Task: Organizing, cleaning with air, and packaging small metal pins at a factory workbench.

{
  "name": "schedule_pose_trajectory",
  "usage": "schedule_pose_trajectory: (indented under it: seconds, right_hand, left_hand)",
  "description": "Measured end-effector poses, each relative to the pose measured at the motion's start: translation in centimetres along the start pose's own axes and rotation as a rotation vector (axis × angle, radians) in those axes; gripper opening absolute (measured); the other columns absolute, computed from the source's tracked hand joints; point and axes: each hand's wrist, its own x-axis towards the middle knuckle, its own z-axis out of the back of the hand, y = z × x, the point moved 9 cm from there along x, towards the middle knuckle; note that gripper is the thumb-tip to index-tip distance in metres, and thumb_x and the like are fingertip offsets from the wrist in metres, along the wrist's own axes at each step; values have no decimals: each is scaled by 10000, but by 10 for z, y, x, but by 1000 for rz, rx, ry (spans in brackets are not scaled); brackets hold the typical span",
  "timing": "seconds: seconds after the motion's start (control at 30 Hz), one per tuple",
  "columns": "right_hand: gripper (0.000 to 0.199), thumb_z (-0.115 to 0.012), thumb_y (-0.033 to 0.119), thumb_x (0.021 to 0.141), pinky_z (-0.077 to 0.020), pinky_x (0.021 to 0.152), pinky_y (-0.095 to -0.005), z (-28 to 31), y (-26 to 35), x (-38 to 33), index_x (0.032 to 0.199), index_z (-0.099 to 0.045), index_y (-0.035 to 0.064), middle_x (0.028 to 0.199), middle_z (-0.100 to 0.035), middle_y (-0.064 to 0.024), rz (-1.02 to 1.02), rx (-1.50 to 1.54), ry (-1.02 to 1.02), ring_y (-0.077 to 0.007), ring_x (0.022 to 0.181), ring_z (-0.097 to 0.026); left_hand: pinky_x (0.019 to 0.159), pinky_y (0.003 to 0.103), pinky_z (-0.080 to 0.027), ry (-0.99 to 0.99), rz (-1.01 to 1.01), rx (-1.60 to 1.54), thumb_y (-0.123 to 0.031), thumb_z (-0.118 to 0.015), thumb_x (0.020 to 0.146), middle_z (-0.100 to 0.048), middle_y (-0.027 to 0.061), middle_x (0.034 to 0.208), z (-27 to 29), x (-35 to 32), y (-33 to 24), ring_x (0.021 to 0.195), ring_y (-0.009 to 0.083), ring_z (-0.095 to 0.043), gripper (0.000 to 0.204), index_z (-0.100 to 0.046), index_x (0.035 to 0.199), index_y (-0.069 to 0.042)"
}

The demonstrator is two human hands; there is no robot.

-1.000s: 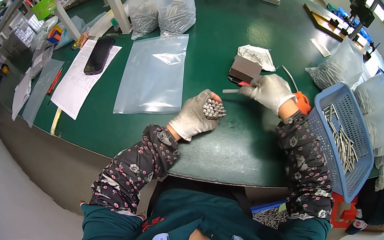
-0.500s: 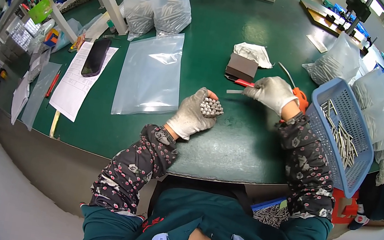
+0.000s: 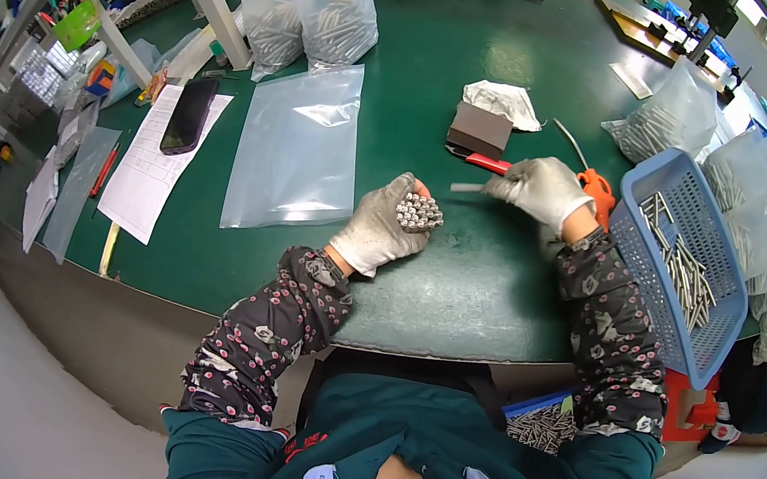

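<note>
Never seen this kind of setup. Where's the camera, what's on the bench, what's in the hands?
No robot here: a person works with two gloved hands. The curved view comes from a fisheye camera worn on the head, looking down, so picture left is the person's left.

The left hand grips a bundle of metal rods, ends showing. The right hand holds a short pale strip; what it is, I can't tell.

On the green table lie a flat clear bag, a phone on a paper sheet and a brown block. A blue basket at the right holds loose rods.
</note>
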Motion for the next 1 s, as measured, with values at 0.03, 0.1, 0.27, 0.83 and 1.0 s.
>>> schedule_pose_trajectory:
  seconds: [0.03,0.1,0.27,0.83,1.0]
  right_hand:
    - [408,-676,414,718,-478,616,-299,-7,-7,1,818,-676,19,683,-637,-113,-27,151,64,-195,638,-618]
    - [410,-679,402,720,-478,643,-288,-21,15,-9,809,-671,1,695,-639,-116,135,254,86,-183,648,-613]
    - [304,-650,325,762,-480,651,-283,-5,-9,-5,802,-674,24,729,-649,-111,-128,50,115,-185,663,-615]
    - [359,-639,435,734,-468,582,-339,8,45,5,780,-679,81,632,-609,-131,282,64,-38,-260,595,-603]
    - [338,-668,397,723,-444,538,-337,-11,74,8,719,-655,59,579,-564,-130,434,120,43,-254,545,-568]
  left_hand:
    - [664,202,-459,-1,-16,14,7,-688,615,-541,6,798,0,0,2,731,65,-531,380,-465,919,-40]
    - [664,200,-459,0,-29,26,13,-689,615,-541,6,801,0,0,2,733,63,-531,380,-464,917,-40]
    - [658,200,-459,2,-11,24,12,-692,617,-539,4,811,1,0,2,725,62,-531,379,-464,916,-41]
    - [725,227,-451,67,73,-26,26,-682,603,-504,27,910,-4,-2,4,825,96,-530,620,-374,1133,-63]
    - [731,222,-447,63,-24,-174,47,-666,606,-499,19,895,-4,0,14,818,93,-515,653,-364,1176,-54]
